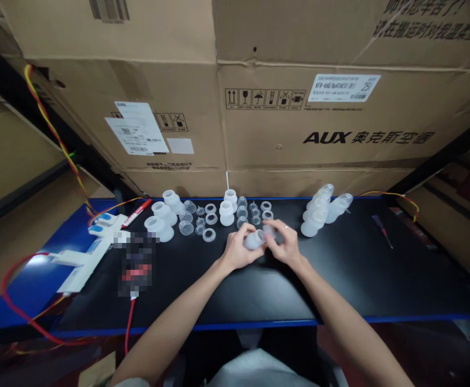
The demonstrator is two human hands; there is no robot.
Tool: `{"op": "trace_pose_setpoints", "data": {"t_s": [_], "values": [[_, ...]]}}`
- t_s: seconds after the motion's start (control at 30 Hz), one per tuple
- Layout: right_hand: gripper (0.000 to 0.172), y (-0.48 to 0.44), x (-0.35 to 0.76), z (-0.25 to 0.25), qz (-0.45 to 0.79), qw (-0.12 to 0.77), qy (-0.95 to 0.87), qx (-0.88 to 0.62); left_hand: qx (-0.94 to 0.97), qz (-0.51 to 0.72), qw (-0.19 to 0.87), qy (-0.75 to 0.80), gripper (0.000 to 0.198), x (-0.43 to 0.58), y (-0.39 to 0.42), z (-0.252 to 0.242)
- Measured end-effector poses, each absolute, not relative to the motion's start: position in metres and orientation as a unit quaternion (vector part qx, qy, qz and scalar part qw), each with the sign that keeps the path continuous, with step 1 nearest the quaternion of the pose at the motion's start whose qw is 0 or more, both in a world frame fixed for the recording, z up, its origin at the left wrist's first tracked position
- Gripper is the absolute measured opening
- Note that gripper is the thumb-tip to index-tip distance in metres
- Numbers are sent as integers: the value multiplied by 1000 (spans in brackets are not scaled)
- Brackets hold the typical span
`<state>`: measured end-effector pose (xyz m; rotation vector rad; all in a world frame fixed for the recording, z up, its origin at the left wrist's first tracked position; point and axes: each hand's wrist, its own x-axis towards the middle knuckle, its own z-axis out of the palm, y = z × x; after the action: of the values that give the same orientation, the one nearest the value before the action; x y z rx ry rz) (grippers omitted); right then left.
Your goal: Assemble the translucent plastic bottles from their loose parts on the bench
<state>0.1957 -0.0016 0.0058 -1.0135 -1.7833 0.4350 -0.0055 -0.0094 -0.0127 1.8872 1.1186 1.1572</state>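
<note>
Black tabletop (339,274), cardboard (267,141) behind, left hand (236,250) gripping container (253,241), right hand (287,245) pinching blurred piece (269,231)

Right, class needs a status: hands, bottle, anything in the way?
Left hand holding white bottle. Right hand beside its mouth, holding blurred clear piece. Loose clear parts just beyond, none blocking.

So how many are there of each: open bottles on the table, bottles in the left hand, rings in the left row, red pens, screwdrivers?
Open bottles on the table: 5
Bottle in the left hand: 1
Rings in the left row: 3
Red pen: 1
Screwdriver: 1
Total: 11
</note>
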Motion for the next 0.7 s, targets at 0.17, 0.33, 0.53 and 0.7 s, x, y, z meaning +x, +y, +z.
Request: {"op": "trace_pose_setpoints", "data": {"t_s": [0.17, 0.33, 0.53, 0.7], "values": [[51, 17, 219, 10, 151, 604, -623, -474, 725, 493, 308, 369, 31, -21, -4, 3], [35, 31, 227, 2, 80, 441, -732, -513, 728, 567, 114, 369, 32, -63, 12, 25], [47, 30, 225, -9, 42, 293, -787, -542, 765, 478, 81, 425, 33, -110, 29, 28], [62, 33, 228, -20, 42, 250, -788, -560, 789, 431, 81, 431, 36, -119, 33, 20]]}}
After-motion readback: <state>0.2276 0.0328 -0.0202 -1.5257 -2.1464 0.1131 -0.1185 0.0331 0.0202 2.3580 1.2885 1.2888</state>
